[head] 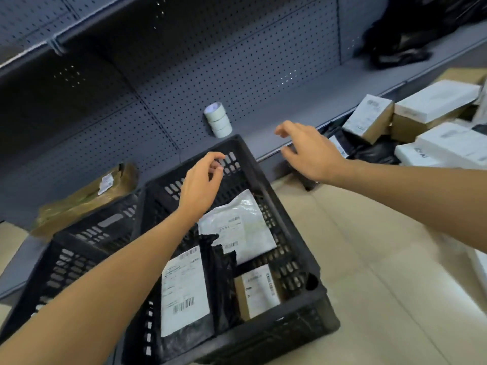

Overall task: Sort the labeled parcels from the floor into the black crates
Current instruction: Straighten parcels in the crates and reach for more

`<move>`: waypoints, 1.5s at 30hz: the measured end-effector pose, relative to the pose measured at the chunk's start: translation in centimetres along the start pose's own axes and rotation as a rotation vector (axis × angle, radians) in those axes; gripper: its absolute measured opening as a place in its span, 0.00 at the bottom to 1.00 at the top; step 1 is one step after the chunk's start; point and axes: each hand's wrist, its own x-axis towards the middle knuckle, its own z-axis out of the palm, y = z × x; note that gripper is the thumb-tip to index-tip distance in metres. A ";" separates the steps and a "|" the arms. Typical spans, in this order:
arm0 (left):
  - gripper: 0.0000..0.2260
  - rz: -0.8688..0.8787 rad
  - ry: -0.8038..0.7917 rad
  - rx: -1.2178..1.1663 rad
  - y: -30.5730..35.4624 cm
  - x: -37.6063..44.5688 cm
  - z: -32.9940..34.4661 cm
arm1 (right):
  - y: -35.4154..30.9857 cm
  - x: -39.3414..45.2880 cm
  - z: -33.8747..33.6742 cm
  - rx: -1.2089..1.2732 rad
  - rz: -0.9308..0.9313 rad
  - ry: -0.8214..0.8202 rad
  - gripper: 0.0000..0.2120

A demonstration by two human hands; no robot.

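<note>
Grey pegboard shelving backs my loosely curled, empty left hand (pixel 199 184) and spread, empty right hand (pixel 307 151) above the slotted black plastic crate (pixel 276 204); reaching blind for the white-labelled cardboard parcels (pixel 369 118) beyond my right fingertips, I risk toppling that pile.

Single head-mounted wide-angle view, aimed forward and down from above the work area. The near black crate (pixel 303 262) fills the lower centre, close to the lens. Both forearms enter from 6 and 4 o'clock. The pegboard shelf unit (pixel 184 75) spans 10 to 1 o'clock, farther off. Straight edges bow toward the frame margins.
</note>
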 end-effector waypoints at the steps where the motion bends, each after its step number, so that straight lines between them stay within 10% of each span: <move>1: 0.10 0.028 -0.005 -0.015 1.1 0.6 0.8 | 1.0 -0.1 -0.7 -0.008 0.021 0.000 0.16; 27: 0.23 0.182 -0.803 -0.096 24.5 3.0 25.9 | 23.3 -10.5 -13.0 -0.268 0.755 -0.726 0.15; 37: 0.37 0.042 -1.151 -0.142 26.9 -7.3 33.8 | 27.8 -19.1 -11.8 -0.397 0.914 -0.680 0.24; 45: 0.29 -0.341 -1.175 -0.414 28.7 -8.6 35.6 | 29.5 -19.8 -10.9 -0.320 1.045 -0.655 0.17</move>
